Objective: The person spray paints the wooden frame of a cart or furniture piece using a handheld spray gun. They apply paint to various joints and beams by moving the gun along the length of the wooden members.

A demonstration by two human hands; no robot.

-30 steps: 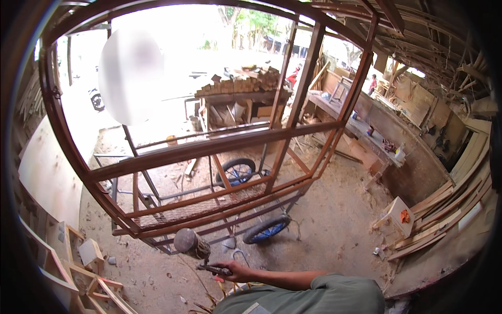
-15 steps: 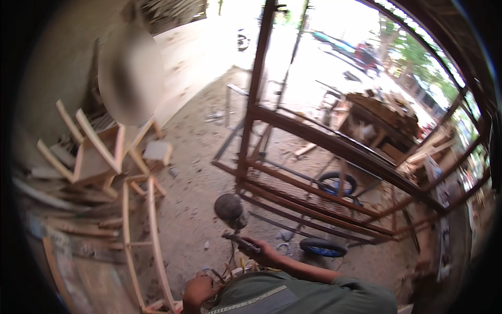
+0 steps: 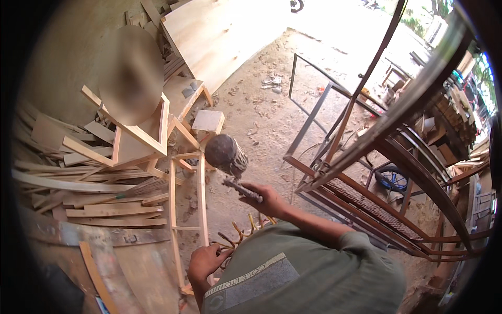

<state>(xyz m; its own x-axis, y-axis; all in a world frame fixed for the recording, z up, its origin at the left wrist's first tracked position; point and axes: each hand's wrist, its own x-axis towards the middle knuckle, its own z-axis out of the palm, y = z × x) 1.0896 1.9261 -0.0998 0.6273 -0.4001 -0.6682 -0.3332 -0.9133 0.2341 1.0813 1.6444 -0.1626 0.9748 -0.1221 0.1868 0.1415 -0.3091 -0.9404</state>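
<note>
In my right hand is a spray gun, its grip wrapped by my fingers. A round, paint-stained cup tops the gun, out in front of my body. My left hand is closed at my front on a coiled yellow-brown hose, part of which is hidden by my green shirt. Just beyond the left hand stands a bare wooden frame with long legs. Past it are more unpainted wooden frames and a small light wooden block.
Wood strips are piled along the left. A large plywood sheet leans at the back. On the right rises a brown metal frame with mesh, a wheel behind it. Debris dots the dirt floor. A blurred oval covers part of the upper left.
My view has swung left, so the metal frame sits farther right and the wooden frames nearer the middle. The spray gun is higher in view, still in my right hand.
</note>
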